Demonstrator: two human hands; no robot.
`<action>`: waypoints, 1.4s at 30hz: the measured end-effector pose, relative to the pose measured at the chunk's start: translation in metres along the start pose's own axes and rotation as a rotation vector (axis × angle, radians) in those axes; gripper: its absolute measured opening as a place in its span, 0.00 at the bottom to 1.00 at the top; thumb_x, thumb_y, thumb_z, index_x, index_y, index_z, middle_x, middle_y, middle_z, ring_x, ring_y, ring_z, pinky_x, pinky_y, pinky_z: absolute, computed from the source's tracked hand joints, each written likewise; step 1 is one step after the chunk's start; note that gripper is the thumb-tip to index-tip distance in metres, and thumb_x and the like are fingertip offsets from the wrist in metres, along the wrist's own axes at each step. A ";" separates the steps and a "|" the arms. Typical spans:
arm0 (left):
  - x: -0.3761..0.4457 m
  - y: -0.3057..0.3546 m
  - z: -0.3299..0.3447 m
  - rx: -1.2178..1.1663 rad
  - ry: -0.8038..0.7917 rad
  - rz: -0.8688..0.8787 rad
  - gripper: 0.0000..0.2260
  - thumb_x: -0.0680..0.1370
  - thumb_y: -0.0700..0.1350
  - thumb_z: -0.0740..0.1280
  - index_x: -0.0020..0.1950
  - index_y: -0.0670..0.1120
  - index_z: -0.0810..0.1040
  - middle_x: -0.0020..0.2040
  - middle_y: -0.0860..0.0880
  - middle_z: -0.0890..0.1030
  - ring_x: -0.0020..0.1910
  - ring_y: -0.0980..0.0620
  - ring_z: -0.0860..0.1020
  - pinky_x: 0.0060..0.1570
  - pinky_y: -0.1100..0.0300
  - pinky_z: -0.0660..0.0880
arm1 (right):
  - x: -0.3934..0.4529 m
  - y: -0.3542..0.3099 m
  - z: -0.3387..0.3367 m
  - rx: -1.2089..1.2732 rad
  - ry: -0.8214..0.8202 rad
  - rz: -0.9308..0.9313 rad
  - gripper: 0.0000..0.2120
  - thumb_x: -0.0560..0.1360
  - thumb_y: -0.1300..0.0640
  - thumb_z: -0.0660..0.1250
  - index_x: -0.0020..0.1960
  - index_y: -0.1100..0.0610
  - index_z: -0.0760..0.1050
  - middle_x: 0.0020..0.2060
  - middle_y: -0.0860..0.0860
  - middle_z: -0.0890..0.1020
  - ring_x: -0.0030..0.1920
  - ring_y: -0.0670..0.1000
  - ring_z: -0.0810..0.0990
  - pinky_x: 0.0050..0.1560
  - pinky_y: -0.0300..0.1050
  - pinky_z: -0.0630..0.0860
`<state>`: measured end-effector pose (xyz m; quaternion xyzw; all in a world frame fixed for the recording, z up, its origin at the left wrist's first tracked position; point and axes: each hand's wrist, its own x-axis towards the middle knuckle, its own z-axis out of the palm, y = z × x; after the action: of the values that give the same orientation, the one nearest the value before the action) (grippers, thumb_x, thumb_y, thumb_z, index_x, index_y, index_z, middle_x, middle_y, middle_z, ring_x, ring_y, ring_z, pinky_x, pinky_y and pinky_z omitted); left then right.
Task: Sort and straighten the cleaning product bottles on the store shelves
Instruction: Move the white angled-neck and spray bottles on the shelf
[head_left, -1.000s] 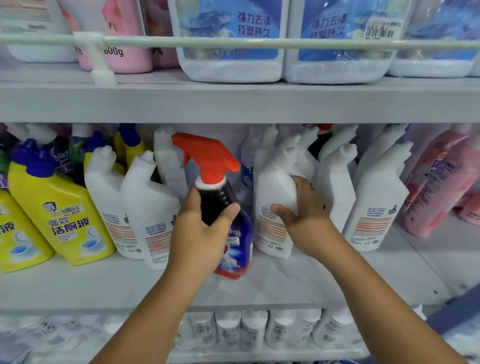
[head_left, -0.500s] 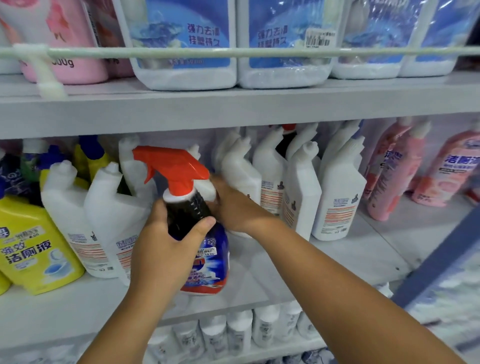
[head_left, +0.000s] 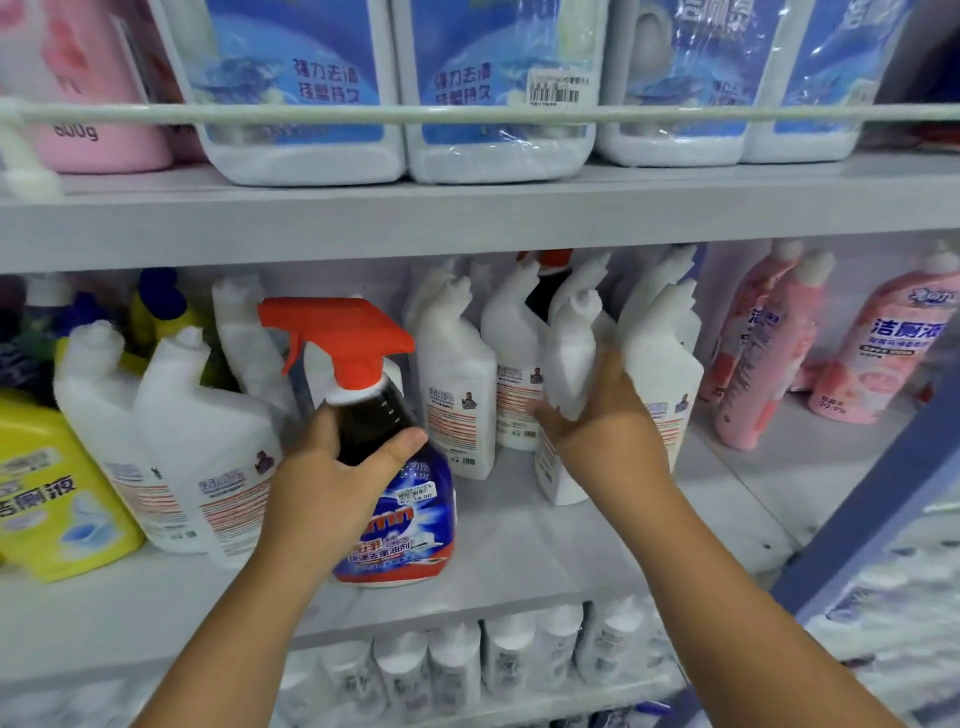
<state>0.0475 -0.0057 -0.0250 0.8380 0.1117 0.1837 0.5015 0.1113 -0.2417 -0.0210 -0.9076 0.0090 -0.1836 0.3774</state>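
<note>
Shifted rightward along the row since half a second ago, the right hand (head_left: 592, 410) now wraps a white bent-neck bottle (head_left: 569, 364) among its fellows, while the left hand (head_left: 332, 467) keeps its fingers and thumb curled round the dark neck of a spray bottle (head_left: 384, 457) with an orange trigger, its base on or just above the middle shelf (head_left: 519, 545). Rigid plastic, probably smooth and weighty with liquid — best held at the waist under the trigger, not by the trigger itself. Behind stand more white bottles (head_left: 457, 374), yellow ones (head_left: 47, 488) far left, pink ones (head_left: 763, 353) right — above, big blue-labelled jugs (head_left: 296, 88).
</note>
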 end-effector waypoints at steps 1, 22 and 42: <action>-0.001 -0.001 0.002 -0.007 0.006 0.004 0.18 0.72 0.61 0.75 0.56 0.62 0.72 0.45 0.63 0.79 0.47 0.53 0.80 0.48 0.54 0.75 | 0.004 0.003 0.004 0.000 0.007 0.033 0.36 0.74 0.44 0.74 0.75 0.52 0.61 0.62 0.55 0.80 0.60 0.59 0.80 0.55 0.49 0.77; -0.003 -0.004 0.006 0.006 0.058 0.011 0.19 0.71 0.60 0.75 0.57 0.59 0.72 0.46 0.61 0.80 0.46 0.57 0.81 0.41 0.59 0.75 | 0.024 -0.044 0.052 0.325 -0.434 -0.342 0.31 0.70 0.49 0.79 0.71 0.51 0.74 0.62 0.45 0.76 0.60 0.45 0.75 0.62 0.41 0.75; -0.002 -0.008 0.008 0.012 0.048 -0.003 0.24 0.63 0.69 0.70 0.55 0.61 0.71 0.47 0.59 0.82 0.46 0.50 0.84 0.47 0.44 0.83 | 0.083 -0.006 0.036 0.182 -0.247 -0.115 0.13 0.76 0.53 0.71 0.57 0.53 0.73 0.49 0.47 0.79 0.50 0.51 0.79 0.46 0.40 0.73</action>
<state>0.0493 -0.0090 -0.0359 0.8362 0.1261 0.2021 0.4940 0.2001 -0.2257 -0.0131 -0.8844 -0.1061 -0.0921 0.4450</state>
